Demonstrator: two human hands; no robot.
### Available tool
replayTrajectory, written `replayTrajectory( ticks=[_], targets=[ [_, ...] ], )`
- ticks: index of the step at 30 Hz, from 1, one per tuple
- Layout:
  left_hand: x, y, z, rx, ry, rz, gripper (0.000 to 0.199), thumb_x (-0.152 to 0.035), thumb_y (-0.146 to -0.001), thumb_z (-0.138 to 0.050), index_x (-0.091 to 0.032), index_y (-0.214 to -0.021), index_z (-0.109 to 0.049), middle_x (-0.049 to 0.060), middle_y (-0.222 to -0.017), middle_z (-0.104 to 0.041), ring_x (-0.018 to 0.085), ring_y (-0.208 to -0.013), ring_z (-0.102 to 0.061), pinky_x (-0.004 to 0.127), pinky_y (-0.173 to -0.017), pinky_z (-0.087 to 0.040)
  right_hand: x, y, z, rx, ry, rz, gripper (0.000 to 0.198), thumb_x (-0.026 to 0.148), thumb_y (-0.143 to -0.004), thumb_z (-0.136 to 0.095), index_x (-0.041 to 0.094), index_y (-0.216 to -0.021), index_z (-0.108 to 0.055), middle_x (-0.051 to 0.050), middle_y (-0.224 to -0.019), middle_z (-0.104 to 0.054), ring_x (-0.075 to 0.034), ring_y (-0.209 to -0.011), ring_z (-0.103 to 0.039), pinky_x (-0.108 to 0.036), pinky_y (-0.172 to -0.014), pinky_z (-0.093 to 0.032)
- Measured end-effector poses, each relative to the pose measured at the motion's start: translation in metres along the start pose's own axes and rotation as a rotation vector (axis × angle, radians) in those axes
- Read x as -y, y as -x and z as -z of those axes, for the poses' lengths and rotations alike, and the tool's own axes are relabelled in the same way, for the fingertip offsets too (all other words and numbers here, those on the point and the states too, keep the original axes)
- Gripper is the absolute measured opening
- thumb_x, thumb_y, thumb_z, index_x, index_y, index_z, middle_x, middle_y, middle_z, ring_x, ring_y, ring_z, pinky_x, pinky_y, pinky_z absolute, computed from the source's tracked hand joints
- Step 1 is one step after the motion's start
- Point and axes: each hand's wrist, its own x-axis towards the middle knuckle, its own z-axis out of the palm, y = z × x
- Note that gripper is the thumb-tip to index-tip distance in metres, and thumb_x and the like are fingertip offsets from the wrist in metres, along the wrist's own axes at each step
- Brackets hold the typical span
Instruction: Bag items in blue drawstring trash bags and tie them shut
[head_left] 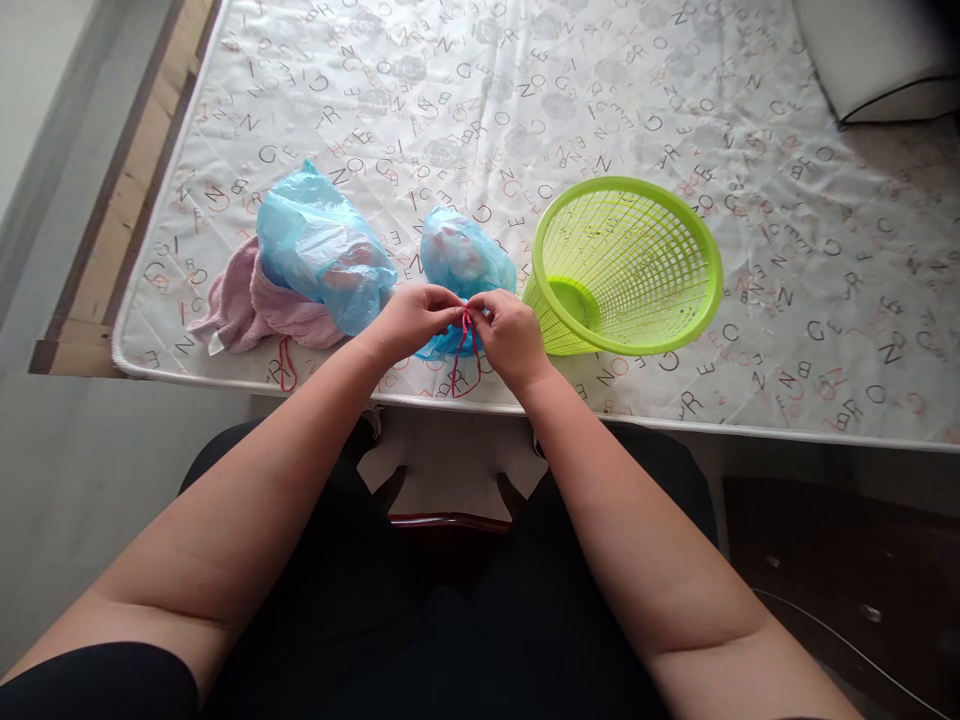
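My left hand [411, 320] and my right hand [511, 334] meet at the near edge of the mattress, both pinching a thin red string [466, 352] at the neck of a small blue plastic bag [463, 256]. The string's loose ends hang down over the mattress edge. The bag is filled with something pale and pinkish that shows dimly through it. A larger blue plastic bag [322, 246] lies to the left, resting on a pink cloth [241, 308].
A lime green plastic basket [634, 340] lies on its side just right of my hands, mouth toward me. Another red string [285, 364] lies by the pink cloth. The printed mattress cover [787, 260] stretches back; a white pillow [877, 56] sits far right.
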Motion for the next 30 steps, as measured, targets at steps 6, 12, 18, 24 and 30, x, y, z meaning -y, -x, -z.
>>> replayTrajectory(
  ticks=[6,12,18,24,30],
  targets=[
    [0.0039,-0.0023,-0.0015,-0.046,-0.147,-0.071,0.009,-0.022,-0.088,-0.078,-0.016,-0.087,-0.084,0.001,-0.073,-0.074,0.014,-0.069,-0.062,0.026,-0.068,-0.047,0.0032,0.0018,0.0048,0.021,0.041,0.001,0.018,0.024,-0.111,-0.061,0.021,-0.111,-0.079,-0.010,-0.115,-0.079,-0.024,-0.103,-0.072,-0.038,-0.092,-0.054],
    [0.0039,-0.0026,-0.0045,-0.078,-0.200,-0.065,0.010,-0.025,-0.088,-0.076,-0.017,-0.085,-0.080,0.001,-0.074,-0.073,0.014,-0.070,-0.061,0.027,-0.067,-0.045,0.0048,0.0012,0.0098,0.040,0.034,-0.015,0.013,0.026,-0.109,-0.063,0.021,-0.111,-0.075,-0.010,-0.119,-0.075,-0.020,-0.092,-0.067,-0.036,-0.086,-0.052],
    [0.0011,-0.0006,-0.0059,-0.091,-0.110,-0.058,0.010,-0.028,-0.088,-0.072,-0.018,-0.086,-0.074,0.000,-0.073,-0.069,0.015,-0.071,-0.062,0.028,-0.069,-0.045,0.0067,-0.0007,0.0056,0.022,-0.009,-0.044,0.007,0.026,-0.104,-0.069,0.022,-0.098,-0.067,-0.007,-0.107,-0.070,-0.018,-0.084,-0.060,-0.036,-0.083,-0.048],
    [0.0004,-0.0005,-0.0054,-0.146,-0.091,-0.027,0.008,-0.024,-0.085,-0.066,-0.019,-0.080,-0.069,0.000,-0.071,-0.066,0.015,-0.069,-0.057,0.027,-0.066,-0.045,0.0091,-0.0020,0.0043,0.018,-0.051,-0.058,0.014,0.021,-0.099,-0.067,0.024,-0.090,-0.057,-0.005,-0.102,-0.066,-0.019,-0.085,-0.057,-0.037,-0.084,-0.048],
    [0.0057,-0.0064,-0.0004,-0.220,0.060,0.062,0.003,-0.017,-0.081,-0.064,-0.020,-0.080,-0.064,-0.001,-0.069,-0.063,0.014,-0.062,-0.059,0.027,-0.063,-0.048,0.0097,-0.0027,0.0063,0.002,-0.050,-0.079,0.015,0.016,-0.097,-0.065,0.024,-0.091,-0.055,-0.005,-0.103,-0.066,-0.018,-0.082,-0.055,-0.037,-0.083,-0.047]
  ],
)
